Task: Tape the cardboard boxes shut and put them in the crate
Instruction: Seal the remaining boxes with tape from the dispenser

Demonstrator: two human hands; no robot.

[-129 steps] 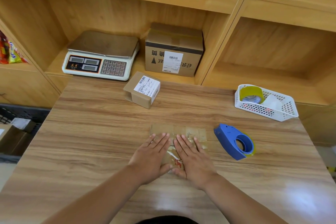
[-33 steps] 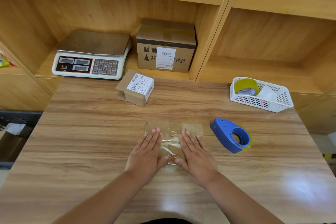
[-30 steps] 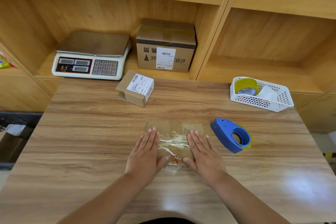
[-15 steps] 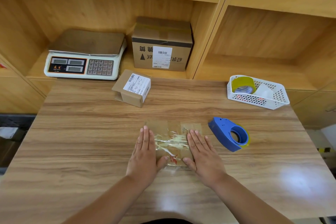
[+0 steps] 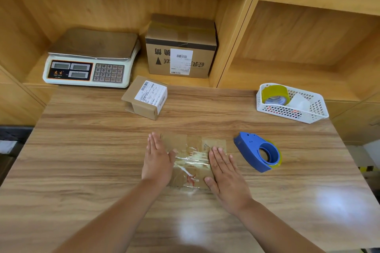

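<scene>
A low cardboard box (image 5: 191, 162), its top covered in wrinkled clear tape, lies at the middle of the wooden table (image 5: 82, 160). My left hand (image 5: 157, 162) lies flat on the box's left edge with fingers straight. My right hand (image 5: 224, 172) lies flat on its right edge. Neither hand grips anything. A blue tape dispenser (image 5: 259, 152) rests just right of the box. A small labelled cardboard box (image 5: 147, 96) sits at the table's far edge. A bigger labelled box (image 5: 181, 47) stands in the shelf behind it.
A weighing scale (image 5: 90, 57) sits in the shelf at the back left. A white basket (image 5: 320, 113) with a yellow tape roll (image 5: 274, 94) stands at the table's back right. Part of a dark crate (image 5: 14, 135) shows on the floor to the left.
My two hands have slid apart across the taped top, from touching at its middle out to its left and right edges. The view has shifted slightly.
</scene>
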